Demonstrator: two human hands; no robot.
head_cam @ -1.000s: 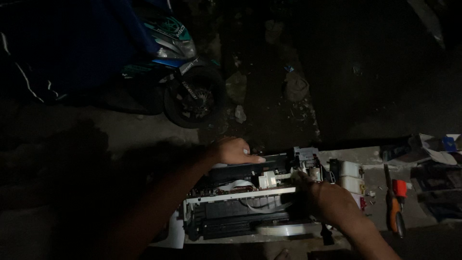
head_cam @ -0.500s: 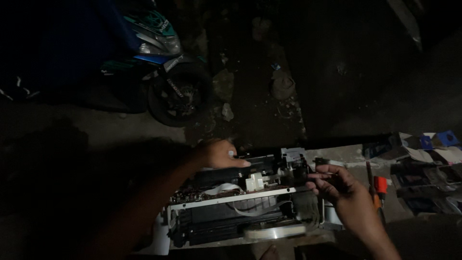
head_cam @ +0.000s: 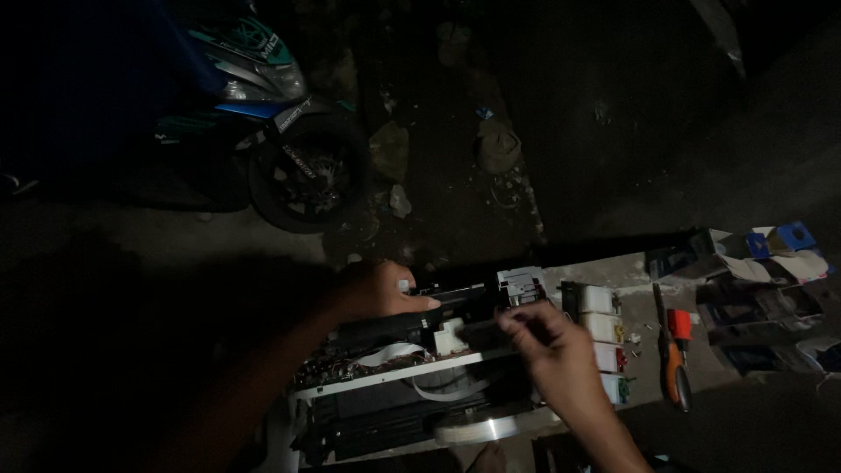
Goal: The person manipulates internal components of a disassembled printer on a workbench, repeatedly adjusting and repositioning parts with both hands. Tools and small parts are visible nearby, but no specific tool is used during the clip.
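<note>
Both hands (head_cam: pixel 381 293) (head_cam: pixel 552 355) on opened printer (head_cam: pixel 394 394) (ink tanks (head_cam: pixel 604 337) apparently alongside)

Opened printer (head_cam: pixel 412 385), black chassis with white rail and exposed ribbon cable, flat on the floor

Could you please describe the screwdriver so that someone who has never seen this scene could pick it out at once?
Start at the opened printer that both hands work on. Just past the right hand stands a row of small ink tanks, and the screwdriver lies flat beyond them. It is the only slim tool there, with an orange and black handle.
</note>
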